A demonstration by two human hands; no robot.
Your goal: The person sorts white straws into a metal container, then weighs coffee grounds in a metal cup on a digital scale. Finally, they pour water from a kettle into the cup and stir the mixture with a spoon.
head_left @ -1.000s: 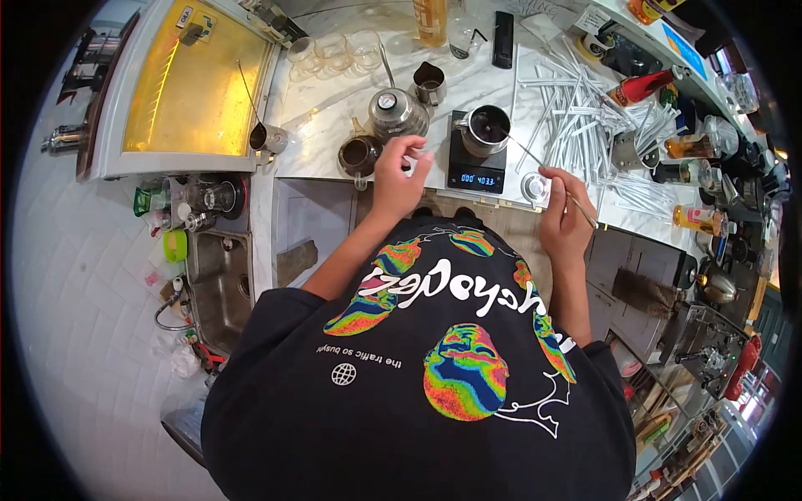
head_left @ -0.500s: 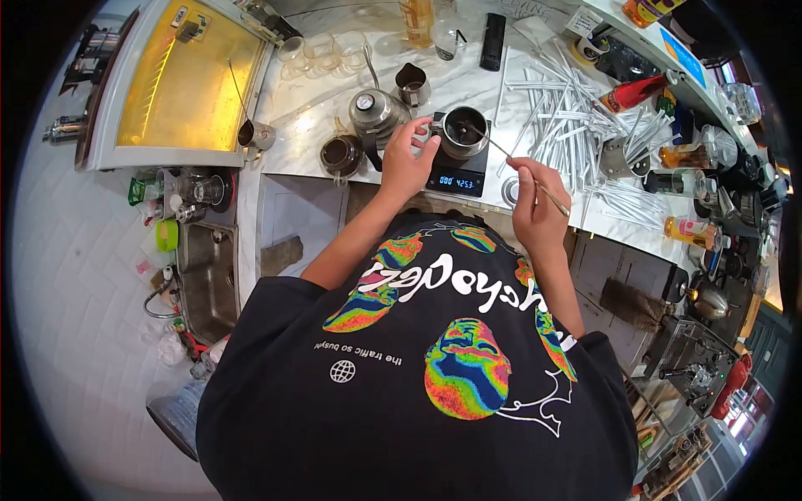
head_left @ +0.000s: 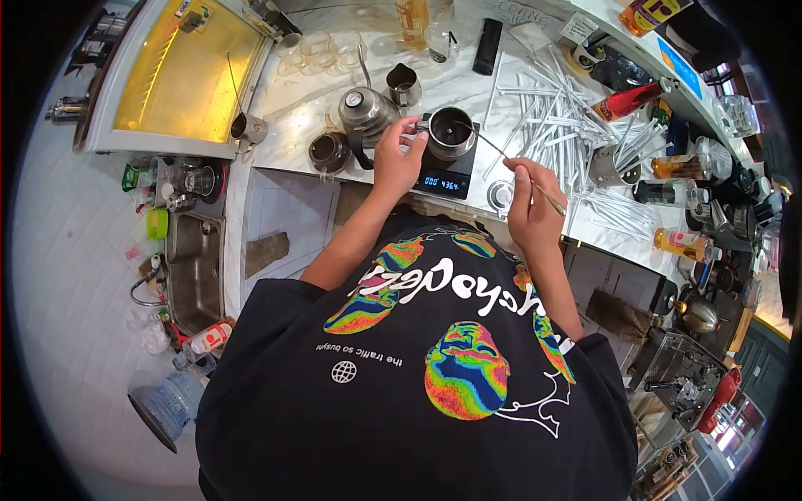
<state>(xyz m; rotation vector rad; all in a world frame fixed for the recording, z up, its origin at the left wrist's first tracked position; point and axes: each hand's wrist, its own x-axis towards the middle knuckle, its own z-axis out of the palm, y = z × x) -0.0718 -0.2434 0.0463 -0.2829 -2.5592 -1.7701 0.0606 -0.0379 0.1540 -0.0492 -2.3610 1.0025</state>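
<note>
A steel pitcher [head_left: 451, 132] with dark liquid stands on a black digital scale [head_left: 443, 179] on the marble counter. My left hand [head_left: 395, 160] grips the pitcher's handle on its left side. My right hand [head_left: 530, 200] pinches a long thin stirring stick [head_left: 493, 149] whose far tip reaches into the pitcher. A gooseneck kettle [head_left: 361, 108] with a dial on its lid sits just left of the pitcher. A small dark cup [head_left: 327, 152] stands in front of the kettle.
Several white sticks [head_left: 560, 108] lie scattered over the counter to the right, with bottles [head_left: 681, 244] beyond them. A yellow-lit case [head_left: 180, 71] is at the far left, a steel sink [head_left: 194, 267] below it, and a water jug [head_left: 167, 401] on the floor.
My left hand moved from above the counter's edge to the pitcher's handle and closed on it. The scale's reading rose. My right hand kept the stick in the pitcher.
</note>
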